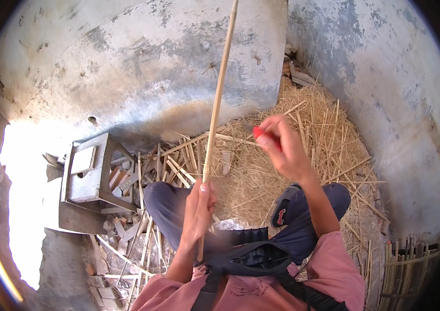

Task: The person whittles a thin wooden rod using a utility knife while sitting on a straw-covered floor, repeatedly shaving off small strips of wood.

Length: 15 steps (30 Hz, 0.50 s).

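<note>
My left hand [198, 210] is closed round a long, pale split stick [217, 98], likely bamboo or wood. The stick stands nearly upright, tilting a little to the right at its top, and its short lower end shows below my fist. To the right and farther off, my right hand [284, 147] grips a small knife [258, 132] by its red handle. Its dark blade is short and blurred, pointing left toward the stick but apart from it. Most of the handle is hidden in my fingers.
Straw-like shavings [246, 176] and loose strips cover the floor ahead. At the left stands a grey box-like frame [89, 171] beside rubble and a bright opening. A slatted basket [409, 274] is at the lower right. Worn walls [142, 67] close in behind. A black bag [251, 259] lies across my lap.
</note>
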Each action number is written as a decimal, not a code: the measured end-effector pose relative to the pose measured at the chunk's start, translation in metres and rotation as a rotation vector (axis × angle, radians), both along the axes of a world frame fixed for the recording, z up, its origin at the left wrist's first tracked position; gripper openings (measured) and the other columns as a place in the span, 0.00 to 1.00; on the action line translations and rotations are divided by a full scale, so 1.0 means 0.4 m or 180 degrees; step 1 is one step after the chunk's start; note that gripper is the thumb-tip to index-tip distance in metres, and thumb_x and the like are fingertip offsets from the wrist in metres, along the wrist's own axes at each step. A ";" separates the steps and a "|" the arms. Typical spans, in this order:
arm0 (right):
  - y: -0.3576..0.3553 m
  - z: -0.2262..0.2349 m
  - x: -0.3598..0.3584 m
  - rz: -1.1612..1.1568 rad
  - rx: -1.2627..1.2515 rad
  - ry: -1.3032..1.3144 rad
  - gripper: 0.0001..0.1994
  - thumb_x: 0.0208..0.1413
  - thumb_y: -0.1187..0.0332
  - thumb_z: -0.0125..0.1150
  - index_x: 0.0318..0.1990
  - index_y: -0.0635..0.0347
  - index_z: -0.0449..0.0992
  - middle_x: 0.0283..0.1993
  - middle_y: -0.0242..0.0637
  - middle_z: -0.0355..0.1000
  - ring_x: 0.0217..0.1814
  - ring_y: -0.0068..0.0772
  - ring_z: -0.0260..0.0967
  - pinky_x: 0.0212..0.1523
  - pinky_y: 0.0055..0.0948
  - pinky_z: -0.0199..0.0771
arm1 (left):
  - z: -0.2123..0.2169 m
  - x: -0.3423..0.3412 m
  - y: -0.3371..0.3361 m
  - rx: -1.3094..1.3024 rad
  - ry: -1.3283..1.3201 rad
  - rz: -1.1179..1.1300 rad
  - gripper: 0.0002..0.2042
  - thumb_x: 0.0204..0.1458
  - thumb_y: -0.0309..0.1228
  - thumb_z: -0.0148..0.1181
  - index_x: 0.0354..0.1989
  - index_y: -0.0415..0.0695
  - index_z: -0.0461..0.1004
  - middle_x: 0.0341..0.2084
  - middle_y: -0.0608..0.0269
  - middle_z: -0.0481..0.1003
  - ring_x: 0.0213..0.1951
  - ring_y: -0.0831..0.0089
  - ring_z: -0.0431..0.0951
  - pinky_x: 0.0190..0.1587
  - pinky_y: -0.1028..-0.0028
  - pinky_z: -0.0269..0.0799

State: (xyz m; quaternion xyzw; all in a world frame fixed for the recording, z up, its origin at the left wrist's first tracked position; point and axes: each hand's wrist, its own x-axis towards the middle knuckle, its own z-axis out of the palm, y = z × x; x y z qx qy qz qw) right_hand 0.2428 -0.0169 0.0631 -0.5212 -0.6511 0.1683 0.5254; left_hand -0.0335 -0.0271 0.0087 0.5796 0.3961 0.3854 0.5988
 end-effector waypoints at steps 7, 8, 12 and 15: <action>-0.052 0.009 -0.114 0.0841 0.0119 -0.0395 0.14 0.61 0.64 0.70 0.48 0.59 0.73 0.39 0.42 0.81 0.41 0.41 0.85 0.40 0.34 0.84 | 0.065 0.028 -0.009 0.0197 -0.0145 0.0222 0.13 0.75 0.39 0.47 0.49 0.40 0.68 0.23 0.76 0.64 0.22 0.87 0.60 0.23 0.79 0.55; -0.053 0.008 -0.120 0.0844 0.0193 -0.0342 0.14 0.61 0.65 0.70 0.47 0.60 0.74 0.39 0.42 0.81 0.40 0.41 0.85 0.39 0.34 0.84 | 0.071 0.030 -0.015 0.0134 -0.0229 0.0181 0.13 0.75 0.39 0.47 0.50 0.40 0.68 0.23 0.75 0.64 0.22 0.87 0.60 0.23 0.80 0.55; -0.045 -0.010 -0.135 0.0763 0.0760 -0.0272 0.11 0.59 0.68 0.71 0.42 0.61 0.76 0.35 0.40 0.78 0.33 0.41 0.81 0.33 0.34 0.80 | 0.079 0.041 -0.021 0.0100 -0.0456 0.0011 0.14 0.75 0.42 0.49 0.50 0.43 0.65 0.23 0.75 0.64 0.18 0.89 0.57 0.19 0.83 0.53; -0.038 -0.022 -0.140 0.0748 0.0924 -0.0226 0.09 0.57 0.70 0.72 0.38 0.60 0.77 0.33 0.39 0.76 0.30 0.38 0.78 0.29 0.33 0.77 | 0.083 0.035 -0.024 0.0151 -0.0459 -0.0032 0.12 0.74 0.39 0.49 0.51 0.42 0.66 0.23 0.75 0.65 0.20 0.88 0.59 0.22 0.82 0.55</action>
